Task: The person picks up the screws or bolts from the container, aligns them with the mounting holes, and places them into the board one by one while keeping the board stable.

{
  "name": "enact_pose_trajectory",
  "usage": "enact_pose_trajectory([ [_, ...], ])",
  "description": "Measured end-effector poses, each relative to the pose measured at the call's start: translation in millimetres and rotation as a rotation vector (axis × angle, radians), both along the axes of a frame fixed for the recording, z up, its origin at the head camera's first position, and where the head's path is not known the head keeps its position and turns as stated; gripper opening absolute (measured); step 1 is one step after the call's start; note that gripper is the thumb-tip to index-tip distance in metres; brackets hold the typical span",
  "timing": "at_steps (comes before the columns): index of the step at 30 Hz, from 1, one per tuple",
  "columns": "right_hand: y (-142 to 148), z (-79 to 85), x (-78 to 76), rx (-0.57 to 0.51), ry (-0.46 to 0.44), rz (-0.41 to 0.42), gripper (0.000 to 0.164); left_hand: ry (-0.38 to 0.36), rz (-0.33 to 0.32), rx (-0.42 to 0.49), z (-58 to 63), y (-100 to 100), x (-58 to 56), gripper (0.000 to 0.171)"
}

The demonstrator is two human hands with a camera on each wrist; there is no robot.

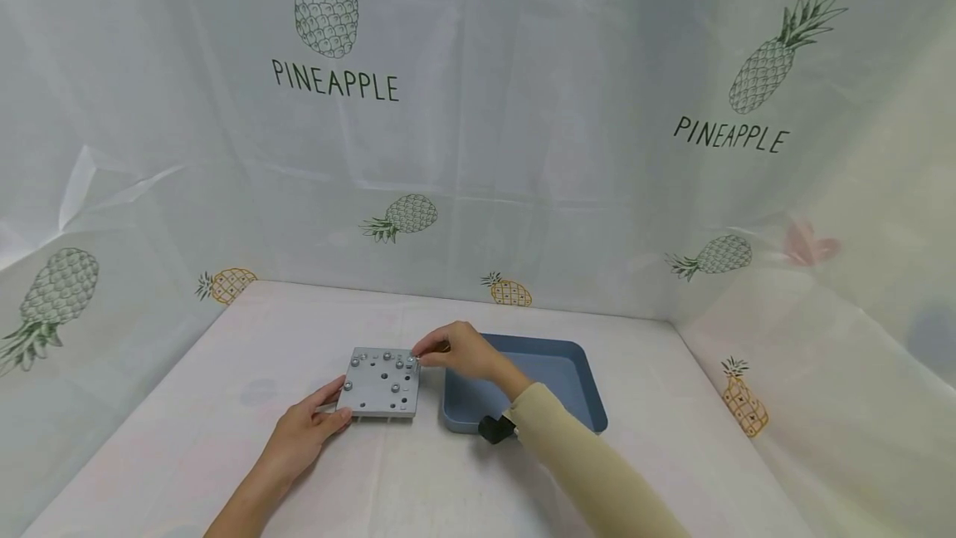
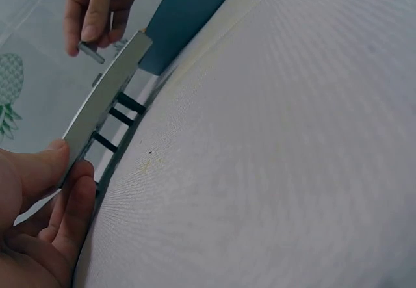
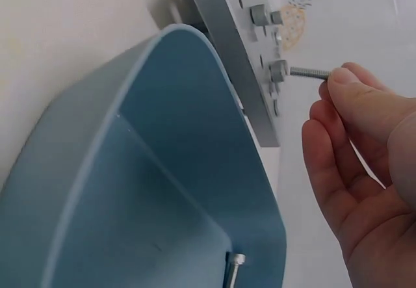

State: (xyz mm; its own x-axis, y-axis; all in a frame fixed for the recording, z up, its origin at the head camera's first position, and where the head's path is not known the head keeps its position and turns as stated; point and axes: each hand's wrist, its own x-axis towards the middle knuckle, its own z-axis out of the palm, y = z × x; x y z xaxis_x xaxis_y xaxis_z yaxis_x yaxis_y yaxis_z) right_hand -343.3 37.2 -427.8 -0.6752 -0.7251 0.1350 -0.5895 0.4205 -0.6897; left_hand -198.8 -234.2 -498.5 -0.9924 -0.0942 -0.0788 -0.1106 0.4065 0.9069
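A silver metal plate (image 1: 373, 393) with holes and several screws in it lies at the table's middle, raised on the screw shanks beneath it, which show in the left wrist view. My left hand (image 1: 302, 430) grips its near left edge between thumb and fingers. Over the far right corner, my right hand (image 1: 463, 351) pinches a threaded screw (image 3: 309, 73) between thumb and fingertips. In the right wrist view, the screw's free end is close to a screw head (image 3: 278, 71) on the plate; whether they touch I cannot tell.
A blue tray (image 1: 556, 384) stands right of the plate, beneath my right forearm. One loose screw (image 3: 235, 268) lies inside it by the wall. A black device (image 1: 493, 428) sits at my right wrist. A pineapple-print sheet (image 1: 523, 148) hangs behind the table.
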Motion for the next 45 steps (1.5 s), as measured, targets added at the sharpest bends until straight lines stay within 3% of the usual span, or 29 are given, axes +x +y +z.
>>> enact_pose_trajectory([
  [18,-10,-10.0,-2.9,0.029,0.008,0.044,0.016,0.005,-0.006,0.001,-0.6,-1,-0.3,0.07],
  [32,-16,-15.9,0.4,0.057,0.009,0.03,0.013,0.0,-0.004,0.002,-2.3,-1,-1.1,0.07],
  [45,-10,-8.6,2.7,0.047,0.007,0.035,0.015,0.008,-0.01,-0.01,0.3,-1,0.6,0.07],
])
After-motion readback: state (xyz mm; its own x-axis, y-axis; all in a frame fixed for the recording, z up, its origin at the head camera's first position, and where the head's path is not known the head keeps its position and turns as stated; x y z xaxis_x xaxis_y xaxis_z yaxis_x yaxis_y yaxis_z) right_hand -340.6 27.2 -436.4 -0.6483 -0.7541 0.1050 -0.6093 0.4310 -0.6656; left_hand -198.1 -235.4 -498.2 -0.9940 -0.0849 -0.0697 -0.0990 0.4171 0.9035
